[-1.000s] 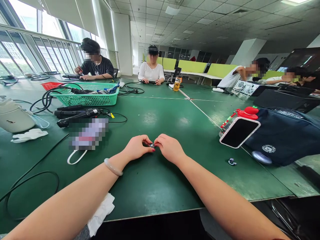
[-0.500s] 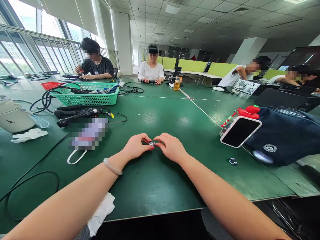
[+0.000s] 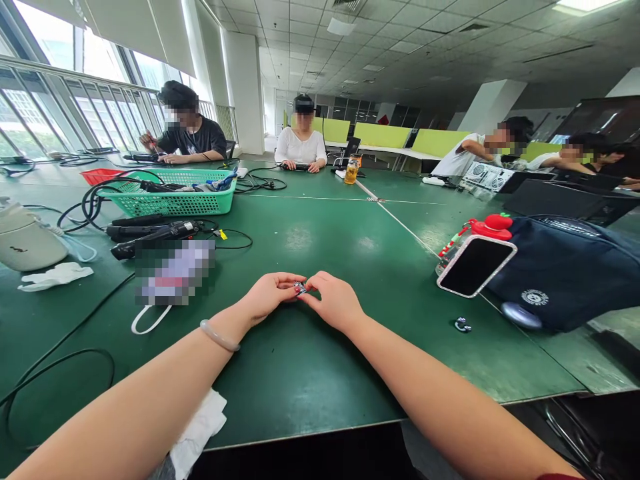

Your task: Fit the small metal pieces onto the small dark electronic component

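Nearest, on the person's side of the small patterned piece (image 3: 301, 288) and to its left, a crumpled tissue (image 3: 206, 423) lies at the edge of the green tabletop (image 3: 310, 380), partly behind the left forearm. The left wrist, also nearer than the piece, wears a pale bracelet (image 3: 220, 336).

The piece itself is at the fingertips, where both hands meet. The left hand (image 3: 273, 297) pinches it between thumb and fingers. The right hand (image 3: 336, 301) comes in from the piece's right with thumb and fingers bent toward it; whether they grip it or only touch it, I cannot tell.

The step in hand looks like close fingertip work on that piece. The next move seems to call for a steady left pinch and small, light right-finger adjustments, since so small a thing could easily slip.

To the right of the piece, well apart, lies a small curved dark item (image 3: 463, 325); it looks a possible match, though too small to be sure. Beyond that, still right of the piece, stand a tilted phone (image 3: 477, 265) and a dark blue bag (image 3: 575, 273). Farther off, to the piece's left, is a green basket (image 3: 175, 202) holding cables and tools.
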The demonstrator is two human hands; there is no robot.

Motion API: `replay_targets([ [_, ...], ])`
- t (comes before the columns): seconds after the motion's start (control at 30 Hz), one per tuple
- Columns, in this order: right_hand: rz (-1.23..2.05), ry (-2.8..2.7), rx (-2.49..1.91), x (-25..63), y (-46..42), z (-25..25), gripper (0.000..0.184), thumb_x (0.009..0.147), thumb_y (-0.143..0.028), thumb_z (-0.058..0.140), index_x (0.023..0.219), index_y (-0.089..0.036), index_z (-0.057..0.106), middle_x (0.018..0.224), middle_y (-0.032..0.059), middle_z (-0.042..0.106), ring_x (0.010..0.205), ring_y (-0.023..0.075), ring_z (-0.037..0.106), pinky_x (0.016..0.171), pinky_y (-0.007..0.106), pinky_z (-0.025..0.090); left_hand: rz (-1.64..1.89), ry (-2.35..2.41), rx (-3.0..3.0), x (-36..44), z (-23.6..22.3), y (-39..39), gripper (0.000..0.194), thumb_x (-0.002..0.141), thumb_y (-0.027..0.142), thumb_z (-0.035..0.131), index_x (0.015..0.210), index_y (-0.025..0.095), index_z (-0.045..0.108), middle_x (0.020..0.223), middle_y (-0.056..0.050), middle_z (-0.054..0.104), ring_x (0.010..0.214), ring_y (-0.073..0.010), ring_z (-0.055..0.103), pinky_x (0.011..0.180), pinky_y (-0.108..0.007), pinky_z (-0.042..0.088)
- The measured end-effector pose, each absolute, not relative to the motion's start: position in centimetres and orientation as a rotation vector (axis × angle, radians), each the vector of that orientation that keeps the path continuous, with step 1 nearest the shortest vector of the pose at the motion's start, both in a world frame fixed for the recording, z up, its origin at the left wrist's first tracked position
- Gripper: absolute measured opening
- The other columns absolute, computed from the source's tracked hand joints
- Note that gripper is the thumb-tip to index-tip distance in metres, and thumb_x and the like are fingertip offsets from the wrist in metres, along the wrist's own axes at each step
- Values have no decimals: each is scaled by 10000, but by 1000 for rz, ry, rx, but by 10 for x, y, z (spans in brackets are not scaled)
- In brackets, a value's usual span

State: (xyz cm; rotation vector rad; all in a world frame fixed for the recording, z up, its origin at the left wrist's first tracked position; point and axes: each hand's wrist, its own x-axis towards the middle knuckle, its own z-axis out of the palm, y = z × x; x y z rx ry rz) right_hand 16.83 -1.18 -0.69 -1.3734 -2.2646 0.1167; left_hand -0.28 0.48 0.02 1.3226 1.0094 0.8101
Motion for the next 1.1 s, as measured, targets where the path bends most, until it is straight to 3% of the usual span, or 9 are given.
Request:
replay_targets([
  [0.23, 181, -2248, -1337, 169, -11, -10, 210, 817, -411, 539, 825, -205, 578, 827, -6, 565, 709, 100, 528, 632, 223, 372, 833, 1036, 1257, -7, 1, 8, 432, 653, 285, 681, 1046, 123, 604, 962, -98, 686, 861, -165, 637, 853, -323, 484],
  [0.4, 328, -2177, -1361, 175, -9, -9, 167, 834, -359, 514, 815, -214, 594, 766, -16, 559, 640, 89, 489, 592, 221, 353, 958, 1629, 1829, -28, 9, 19, 456, 739, 215, 559, 1190, 184, 496, 965, -69, 683, 843, -181, 639, 830, -328, 473],
  [0.5, 367, -2163, -1370, 177, -8, -8, 166, 843, -323, 491, 813, -205, 603, 747, -9, 560, 650, 93, 492, 607, 227, 357, 765, 2089, 2147, -44, 18, 22, 361, 797, 164, 441, 1144, 182, 540, 976, -107, 676, 904, -238, 622, 828, -349, 449],
  [0.6, 366, -2172, -1382, 178, -8, -8, 171, 843, -312, 481, 806, -206, 610, 729, -9, 560, 649, 98, 490, 603, 229, 355, 450, 2384, 2240, -56, 22, 24, 392, 790, 62, 354, 1111, 117, 571, 952, -176, 664, 916, -278, 612, 793, -363, 448],
  [0.77, 390, -2204, -1395, 180, -8, -10, 202, 847, -320, 463, 799, -204, 621, 731, -1, 576, 652, 104, 502, 579, 228, 352, 145, 2398, 2225, -64, 15, 30, 336, 708, -5, 399, 879, 68, 679, 861, -220, 670, 903, -306, 611, 786, -371, 449],
  [1.1, 465, -2245, -1328, 186, -9, -9, 176, 834, -279, 469, 806, -207, 628, 743, -4, 608, 664, 107, 519, 609, 233, 372, 203, 2367, 2220, -76, 13, 32, 310, 740, 100, 440, 950, 116, 668, 933, -199, 665, 921, -305, 614, 785, -363, 451],
])
